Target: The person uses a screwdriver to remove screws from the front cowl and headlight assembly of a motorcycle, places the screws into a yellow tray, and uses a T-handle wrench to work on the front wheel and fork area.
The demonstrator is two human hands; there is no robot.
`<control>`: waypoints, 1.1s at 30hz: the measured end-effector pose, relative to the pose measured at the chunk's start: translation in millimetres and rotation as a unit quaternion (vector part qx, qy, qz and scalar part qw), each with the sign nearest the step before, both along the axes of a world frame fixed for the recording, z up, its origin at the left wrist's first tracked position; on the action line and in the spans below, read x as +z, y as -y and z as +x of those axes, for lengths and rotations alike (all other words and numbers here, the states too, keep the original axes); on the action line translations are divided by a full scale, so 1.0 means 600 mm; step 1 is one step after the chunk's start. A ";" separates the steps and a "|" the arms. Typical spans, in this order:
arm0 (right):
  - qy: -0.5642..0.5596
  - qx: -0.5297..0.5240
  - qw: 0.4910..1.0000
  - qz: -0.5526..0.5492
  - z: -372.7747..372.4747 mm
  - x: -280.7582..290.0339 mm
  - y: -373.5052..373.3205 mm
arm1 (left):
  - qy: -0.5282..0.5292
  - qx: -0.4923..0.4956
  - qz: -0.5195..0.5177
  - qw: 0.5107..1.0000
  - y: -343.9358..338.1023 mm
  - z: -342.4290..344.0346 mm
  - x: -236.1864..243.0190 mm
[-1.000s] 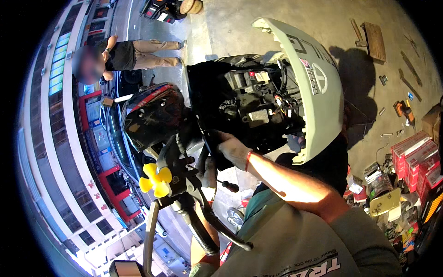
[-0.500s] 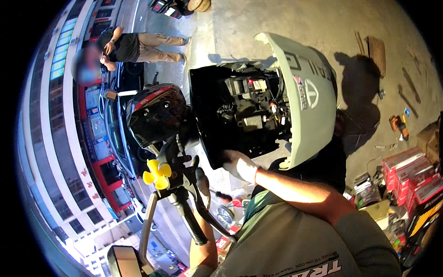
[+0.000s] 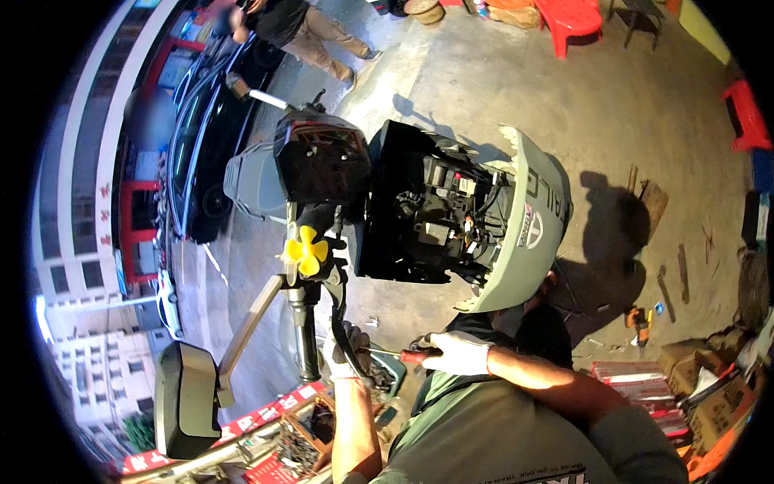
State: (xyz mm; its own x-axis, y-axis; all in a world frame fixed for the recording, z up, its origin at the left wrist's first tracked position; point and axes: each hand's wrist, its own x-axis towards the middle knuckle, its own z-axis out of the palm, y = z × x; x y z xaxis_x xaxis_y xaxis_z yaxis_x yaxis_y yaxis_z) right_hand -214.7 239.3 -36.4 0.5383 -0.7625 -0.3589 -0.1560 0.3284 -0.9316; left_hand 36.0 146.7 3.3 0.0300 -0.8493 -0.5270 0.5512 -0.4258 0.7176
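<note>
My right hand (image 3: 459, 355), in a white glove, is closed round the red handle of a screwdriver (image 3: 416, 355). Its thin shaft points left toward my left hand (image 3: 343, 353), which is also gloved. The left fingers look curled near the shaft's tip, partly hidden behind the black brake lever (image 3: 339, 310); what they hold cannot be made out. Just left of that hand is the black handlebar grip (image 3: 305, 339), with a yellow propeller (image 3: 306, 251) above it. Beyond my hands, the scooter's opened front body (image 3: 387, 250) shows wiring and electrical modules (image 3: 439, 234).
A pale green front panel (image 3: 524, 230) curves round the opened body's right side. A mirror (image 3: 189, 399) juts out at lower left. On the floor at right lie an orange power drill (image 3: 638, 323) and cardboard boxes (image 3: 685, 367). A person (image 3: 310, 36) stands at far left near a dark car (image 3: 214, 153).
My right hand has left the black body's near edge and come back toward me, now with the screwdriver. My left hand shows beside the lever. The whole view has turned.
</note>
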 end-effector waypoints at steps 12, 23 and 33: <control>-0.099 -0.168 0.981 0.017 -0.190 0.118 -0.113 | 0.124 -0.230 -0.094 0.961 -0.037 -0.082 -0.085; -0.040 -0.288 0.956 0.031 -0.245 0.150 -0.101 | -0.295 -0.042 0.083 0.951 0.041 -0.212 -0.069; 0.037 -0.215 0.972 0.087 -0.408 0.113 -0.009 | -0.118 0.137 0.066 0.981 0.065 -0.292 -0.054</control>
